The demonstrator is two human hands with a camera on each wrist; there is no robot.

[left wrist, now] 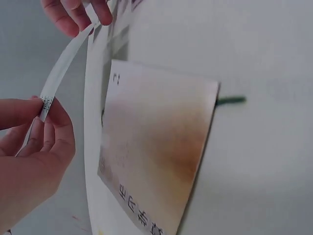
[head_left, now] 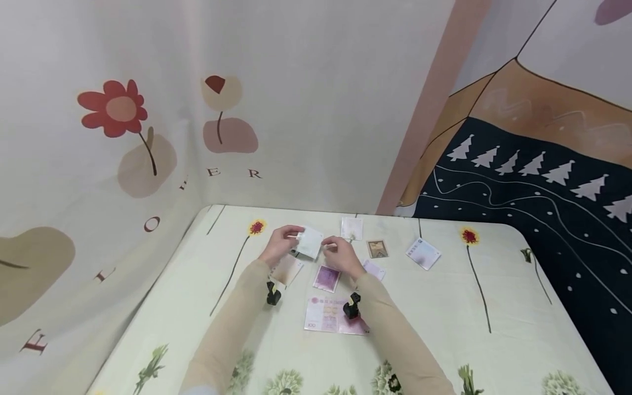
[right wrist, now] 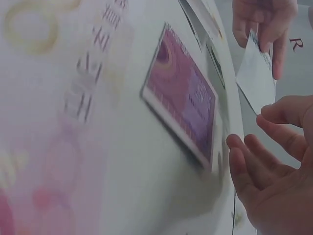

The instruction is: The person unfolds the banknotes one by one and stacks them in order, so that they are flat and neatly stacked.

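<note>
A pale, whitish square card [head_left: 310,243] is held up off the table between both hands. My left hand [head_left: 281,247] pinches one side of it between thumb and fingers; in the left wrist view the card [left wrist: 63,66] looks thin and slightly bowed. At the opposite corner, the thumb and index finger of my right hand [head_left: 342,255] pinch it, the other fingers spread loosely. Below the left hand lies a card with a brown-orange patch [head_left: 288,270]. Nearer me is a purple square card [head_left: 327,278], also clear in the right wrist view.
A pink banknote-like sheet [head_left: 323,315] marked 100 lies in front, partly under the right wrist. Around the right hand are a pale lilac card [head_left: 374,269], a brown picture card [head_left: 377,249] and a whitish square [head_left: 351,228]. Farther right lies a bluish-white card [head_left: 423,254].
</note>
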